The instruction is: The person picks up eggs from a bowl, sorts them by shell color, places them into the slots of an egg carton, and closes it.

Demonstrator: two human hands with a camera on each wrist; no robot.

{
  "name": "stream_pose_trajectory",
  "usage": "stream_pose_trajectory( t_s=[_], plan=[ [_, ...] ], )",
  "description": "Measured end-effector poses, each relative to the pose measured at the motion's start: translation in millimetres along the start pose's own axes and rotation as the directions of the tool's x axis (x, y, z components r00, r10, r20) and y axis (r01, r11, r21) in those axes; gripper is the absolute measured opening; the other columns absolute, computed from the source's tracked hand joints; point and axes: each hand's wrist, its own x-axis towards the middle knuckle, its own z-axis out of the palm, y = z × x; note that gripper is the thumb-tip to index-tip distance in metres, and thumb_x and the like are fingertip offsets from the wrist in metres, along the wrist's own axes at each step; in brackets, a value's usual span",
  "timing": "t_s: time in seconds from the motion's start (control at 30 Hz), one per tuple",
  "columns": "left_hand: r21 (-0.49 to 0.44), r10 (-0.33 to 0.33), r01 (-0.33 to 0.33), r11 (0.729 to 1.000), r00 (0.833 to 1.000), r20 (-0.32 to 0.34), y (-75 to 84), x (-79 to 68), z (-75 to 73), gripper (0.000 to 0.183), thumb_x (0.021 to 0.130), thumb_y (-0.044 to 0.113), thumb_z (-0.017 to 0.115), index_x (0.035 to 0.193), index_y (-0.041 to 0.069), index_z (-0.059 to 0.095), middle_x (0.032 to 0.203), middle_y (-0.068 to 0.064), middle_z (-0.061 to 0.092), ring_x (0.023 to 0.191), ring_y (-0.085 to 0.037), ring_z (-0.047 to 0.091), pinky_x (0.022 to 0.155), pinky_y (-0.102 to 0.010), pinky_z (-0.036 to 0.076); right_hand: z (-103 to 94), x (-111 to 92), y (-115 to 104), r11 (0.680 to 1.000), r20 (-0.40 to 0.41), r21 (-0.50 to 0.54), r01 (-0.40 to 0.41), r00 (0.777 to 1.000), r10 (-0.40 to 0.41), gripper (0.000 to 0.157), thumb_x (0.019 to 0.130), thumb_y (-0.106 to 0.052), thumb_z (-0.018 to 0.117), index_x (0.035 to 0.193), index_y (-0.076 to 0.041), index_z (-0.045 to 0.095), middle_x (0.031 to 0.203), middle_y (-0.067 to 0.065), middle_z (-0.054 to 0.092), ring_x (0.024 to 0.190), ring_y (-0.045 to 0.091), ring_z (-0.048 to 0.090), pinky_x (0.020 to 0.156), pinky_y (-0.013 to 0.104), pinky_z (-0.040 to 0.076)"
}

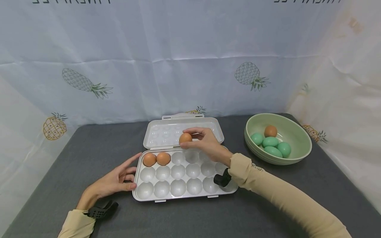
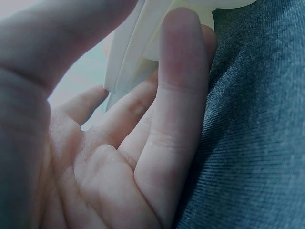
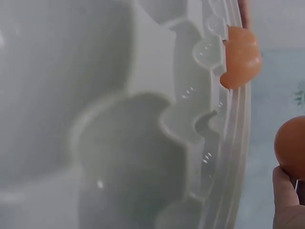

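Observation:
My right hand (image 1: 208, 144) pinches a brown egg (image 1: 185, 138) between thumb and fingers, above the hinge side of a white egg carton (image 1: 186, 195). In the right wrist view this held egg (image 3: 291, 145) is at the right edge, apart from the carton. Two brown eggs (image 1: 163, 159) sit side by side in the back-left hollows. At the carton's left end, my left hand (image 1: 114, 180) touches the rim with its thumb and fingers fairly straight. The left wrist view shows its thumb and fingers around the pale carton edge (image 2: 125, 52).
To the right stands a green bowl (image 1: 297, 140), which looks stacked, holding several green eggs (image 1: 273, 151) and one brown egg (image 1: 270, 131). The carton's lid (image 1: 166, 123) lies opened toward the back. A pineapple-print curtain (image 1: 190, 79) closes off the dark table (image 1: 119, 218).

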Motion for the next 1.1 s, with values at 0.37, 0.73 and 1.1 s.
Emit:
stream_pose_trajectory(
  t_s=[0.37,0.73,1.1],
  plan=[
    [-0.012,-0.023,0.022,1.000,1.000,-0.006,0.5,-0.1,-0.1,0.098,0.099,-0.003,0.061,0.165,0.018,-0.008,0.141,0.006,0.058,0.106,-0.010,0.069,0.087,-0.030,0.059,17.9,-1,18,0.998,0.057,-0.069,-0.002,0.998,0.006,0.050,0.078,-0.004,0.086,0.125,0.002,0.070,0.111,0.009,0.078,0.092,0.007,0.071,0.087,0.024,0.055],
    [-0.019,-0.012,0.012,1.000,1.000,0.006,0.8,-0.9,-0.8,0.097,0.100,-0.002,0.060,0.166,0.022,-0.007,0.141,0.008,0.058,0.107,-0.010,0.069,0.086,-0.030,0.058,25.0,-3,22,0.996,0.088,-0.085,-0.020,0.996,0.027,0.049,0.076,-0.005,0.088,0.123,-0.004,0.074,0.117,0.013,0.076,0.095,0.010,0.073,0.087,0.027,0.058],
    [-0.003,-0.022,0.022,1.000,1.000,-0.003,1.8,-1.0,0.5,0.097,0.100,-0.001,0.061,0.166,0.021,-0.008,0.141,0.007,0.058,0.108,-0.011,0.069,0.086,-0.030,0.058,27.7,-5,23,0.986,0.097,-0.164,-0.010,0.995,0.027,0.048,0.075,-0.007,0.090,0.121,-0.007,0.076,0.114,0.012,0.078,0.096,0.011,0.074,0.087,0.026,0.058]
  ],
)
